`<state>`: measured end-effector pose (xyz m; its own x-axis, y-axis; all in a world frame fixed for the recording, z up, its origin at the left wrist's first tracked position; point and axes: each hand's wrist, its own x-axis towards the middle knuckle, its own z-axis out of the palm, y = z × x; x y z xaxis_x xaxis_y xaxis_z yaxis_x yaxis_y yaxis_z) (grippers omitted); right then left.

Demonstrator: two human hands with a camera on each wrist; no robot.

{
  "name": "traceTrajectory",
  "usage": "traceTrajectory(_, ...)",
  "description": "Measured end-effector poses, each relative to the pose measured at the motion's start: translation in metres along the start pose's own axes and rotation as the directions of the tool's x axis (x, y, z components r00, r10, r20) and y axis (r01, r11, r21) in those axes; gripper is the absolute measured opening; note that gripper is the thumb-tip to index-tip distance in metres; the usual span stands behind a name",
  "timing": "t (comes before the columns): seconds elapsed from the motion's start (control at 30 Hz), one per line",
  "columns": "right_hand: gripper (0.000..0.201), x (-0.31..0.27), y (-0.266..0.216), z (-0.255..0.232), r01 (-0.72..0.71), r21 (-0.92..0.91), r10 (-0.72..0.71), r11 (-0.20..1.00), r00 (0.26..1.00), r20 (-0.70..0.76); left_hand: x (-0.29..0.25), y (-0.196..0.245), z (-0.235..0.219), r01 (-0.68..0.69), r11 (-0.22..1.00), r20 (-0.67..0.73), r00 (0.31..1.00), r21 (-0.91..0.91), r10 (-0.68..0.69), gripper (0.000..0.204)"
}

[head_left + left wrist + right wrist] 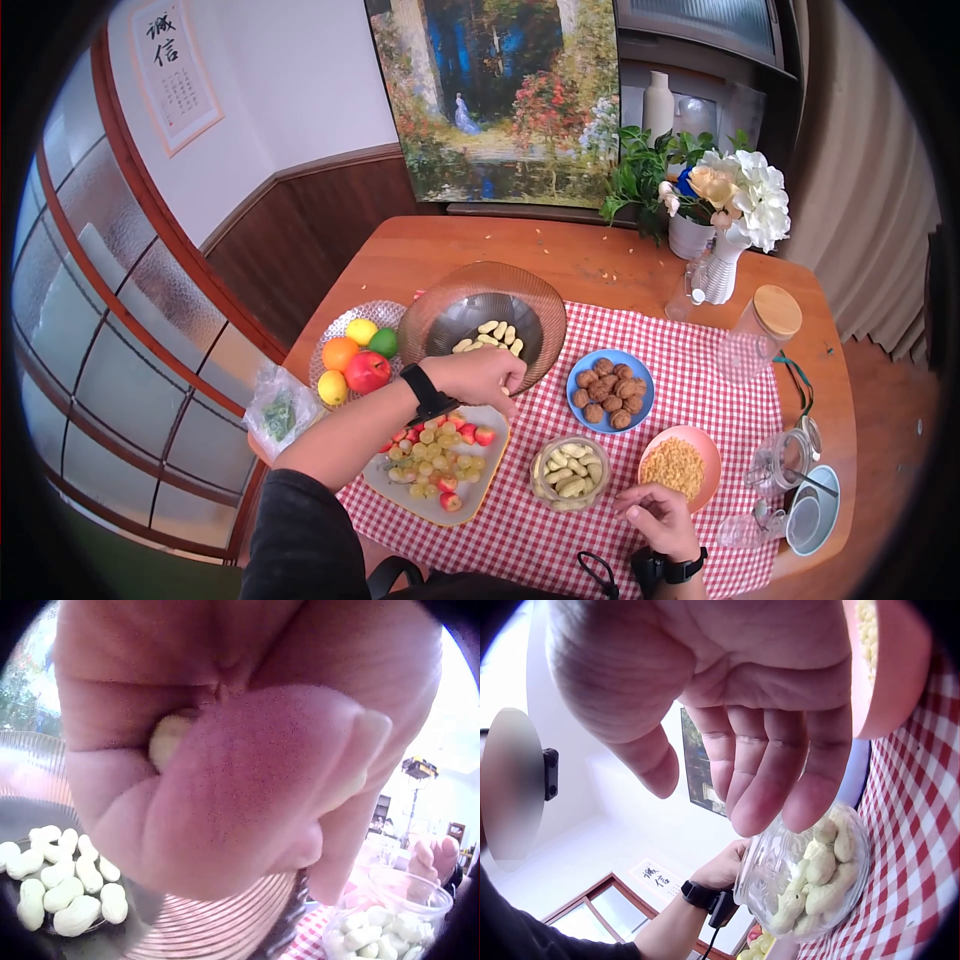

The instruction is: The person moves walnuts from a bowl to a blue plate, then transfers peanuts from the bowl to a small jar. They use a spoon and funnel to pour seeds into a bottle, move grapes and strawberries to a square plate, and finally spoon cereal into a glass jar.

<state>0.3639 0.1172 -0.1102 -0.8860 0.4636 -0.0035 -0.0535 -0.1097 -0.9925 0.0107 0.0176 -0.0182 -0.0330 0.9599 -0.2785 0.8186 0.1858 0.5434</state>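
My left hand [475,376] [225,772] is over the front rim of the large ribbed glass bowl [425,320], palm down. Its fingers curl round a pale peanut [169,739], mostly hidden in the palm. Several peanuts [492,328] [75,916] lie in that bowl. A round glass jar [537,484] [756,885] of peanuts [570,468] [831,889] stands nearer me. Just right of the jar, my right hand [660,515] [727,697] hovers with loosely bent fingers and holds nothing, in front of the pink bowl [710,462].
A tray [440,508] of grapes and small red fruit lies below my left forearm; a fruit plate [322,350] is left. Walnuts fill a blue plate [648,398]. Right are a wooden-lidded jar [748,345], glass jars and a light blue dish [826,510]. Flower vases [718,272] stand behind.
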Motion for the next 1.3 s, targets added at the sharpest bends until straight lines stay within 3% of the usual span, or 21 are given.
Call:
traceTrajectory(0.1,0.021,-0.001,0.002,-0.002,0.007,0.002,-0.007,1.0,1.0,0.009,-0.003,0.01,-0.002,-0.049,0.994,-0.103,0.994,-0.095,0.039,0.029)
traceTrajectory(0.23,0.021,-0.001,0.002,0.0,0.02,0.015,-0.02,1.0,1.0,0.024,-0.009,0.065,0.007,-0.164,0.957,-0.026,0.986,-0.239,0.163,0.025)
traceTrajectory(0.27,0.021,-0.001,0.002,-0.001,0.016,0.013,-0.016,1.0,1.0,0.022,-0.004,0.065,0.019,-0.309,0.925,-0.058,0.951,-0.219,0.304,0.024)
traceTrajectory(0.37,0.021,-0.001,0.002,-0.001,0.018,0.02,-0.018,1.0,0.999,0.038,0.004,0.083,0.038,-0.341,0.92,-0.005,0.938,-0.194,0.347,0.022)
traceTrajectory(0.43,0.021,-0.002,0.003,-0.003,0.018,0.036,-0.018,0.999,1.0,0.023,0.008,0.088,0.053,-0.412,0.909,-0.074,0.91,-0.063,0.408,0.023)
traceTrajectory(0.57,0.021,-0.002,0.001,-0.001,0.021,0.061,-0.021,0.998,1.0,0.005,0.013,0.088,0.079,-0.338,0.941,0.046,0.94,-0.01,0.338,0.03)
traceTrajectory(0.9,0.02,-0.002,-0.007,-0.001,-0.029,0.093,0.027,0.995,0.999,0.02,-0.002,0.08,0.076,-0.414,0.906,-0.004,0.91,-0.087,0.415,0.042)
traceTrajectory(0.97,0.021,-0.002,-0.007,0.0,-0.03,0.098,0.028,0.995,0.999,0.019,-0.004,0.073,0.041,-0.367,0.93,-0.12,0.925,-0.032,0.361,0.047)
traceTrajectory(1.07,0.022,-0.001,-0.007,-0.002,-0.009,0.024,0.008,1.0,1.0,0.014,-0.005,0.03,-0.01,-0.139,0.986,-0.308,0.938,0.087,0.16,0.056)
traceTrajectory(1.1,0.022,-0.001,-0.006,-0.003,0.013,-0.021,-0.012,1.0,1.0,0.029,0.0,0.011,-0.02,-0.067,0.998,-0.301,0.952,-0.018,0.058,0.061)
traceTrajectory(1.13,0.022,0.0,-0.005,-0.003,0.035,-0.066,-0.032,0.997,0.998,0.046,0.0,0.001,-0.032,0.119,0.987,-0.226,0.964,-0.104,-0.14,0.066)
traceTrajectory(1.2,0.021,0.001,-0.005,-0.003,0.028,-0.045,-0.026,0.999,0.999,0.044,0.005,-0.018,-0.042,0.266,0.964,-0.175,0.948,-0.019,-0.265,0.088)
traceTrajectory(1.23,0.021,0.0,-0.005,-0.003,0.022,-0.024,-0.021,0.999,0.999,0.038,0.009,-0.031,-0.04,0.265,0.964,-0.174,0.949,-0.017,-0.264,0.088)
traceTrajectory(1.3,0.021,0.001,-0.008,-0.002,-0.011,0.017,0.011,1.0,1.0,0.014,0.024,-0.062,-0.032,0.33,0.944,-0.002,0.944,-0.019,-0.33,0.103)
